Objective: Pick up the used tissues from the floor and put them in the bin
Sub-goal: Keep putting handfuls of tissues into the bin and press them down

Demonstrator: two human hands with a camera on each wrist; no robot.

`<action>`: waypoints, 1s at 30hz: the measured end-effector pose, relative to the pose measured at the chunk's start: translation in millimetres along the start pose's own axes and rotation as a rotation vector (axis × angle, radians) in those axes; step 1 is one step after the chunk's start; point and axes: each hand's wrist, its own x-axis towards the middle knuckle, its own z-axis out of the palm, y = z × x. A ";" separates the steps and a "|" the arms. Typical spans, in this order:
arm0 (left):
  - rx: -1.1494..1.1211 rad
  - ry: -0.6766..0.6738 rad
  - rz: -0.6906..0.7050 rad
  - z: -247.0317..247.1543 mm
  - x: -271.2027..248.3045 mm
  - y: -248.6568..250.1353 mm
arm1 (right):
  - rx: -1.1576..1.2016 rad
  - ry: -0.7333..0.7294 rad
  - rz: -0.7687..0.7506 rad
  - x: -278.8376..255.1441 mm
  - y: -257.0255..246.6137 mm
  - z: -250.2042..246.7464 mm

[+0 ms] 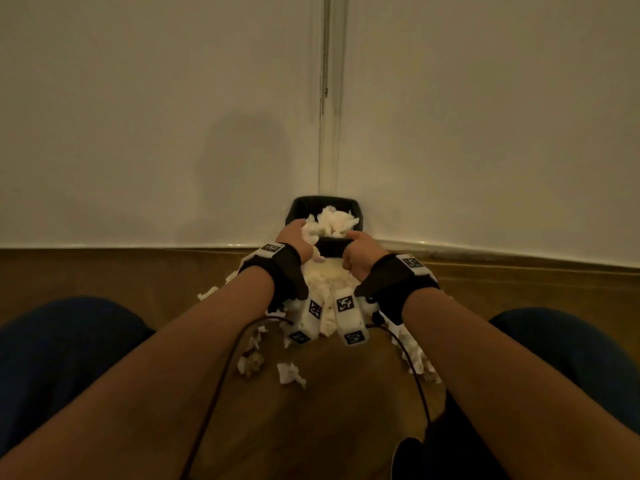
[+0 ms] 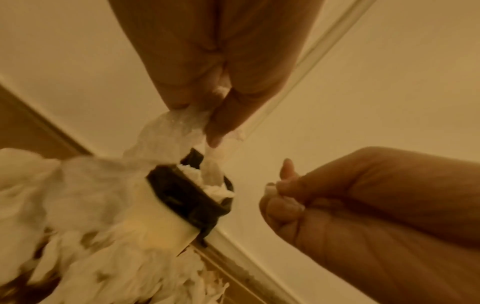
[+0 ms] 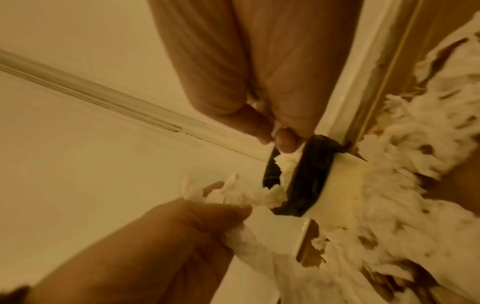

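A small white bin (image 1: 332, 251) with a black liner stands in the room's corner, heaped with crumpled white tissues (image 1: 332, 220). My left hand (image 1: 298, 231) is over the bin's left rim and grips a wad of tissue (image 2: 179, 125) between its fingers and thumb. My right hand (image 1: 353, 244) is curled at the bin's near right rim, pinching a small scrap of tissue (image 2: 270, 190). More tissues lie on the floor in a pile against the bin (image 1: 325, 278), as loose wads (image 1: 289, 374) nearer me, and along the right (image 1: 415, 362).
White walls meet in the corner behind the bin, with a skirting board (image 1: 138, 245) above the brown wooden floor. My knees in dark trousers (image 1: 62, 348) flank the floor. Wrist-camera cables (image 1: 221, 382) trail back. A dark object (image 1: 436, 452) lies bottom right.
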 end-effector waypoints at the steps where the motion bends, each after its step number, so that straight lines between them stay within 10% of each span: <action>1: 0.042 0.005 0.040 -6.5 -0.7 10.1 | 0.001 -0.004 -0.031 -3.7 -8.6 -3.6; 12: -0.237 0.013 0.241 -75.8 -21.0 71.6 | 0.323 -0.015 -0.270 -36.0 -71.9 -40.7; 20: -0.149 0.270 0.317 -76.3 -12.4 51.2 | 0.180 -0.046 -0.276 -28.9 -71.0 -42.0; 30: -0.344 0.217 0.181 -52.8 -4.3 53.7 | 0.085 0.023 -0.288 -8.0 -66.1 -26.1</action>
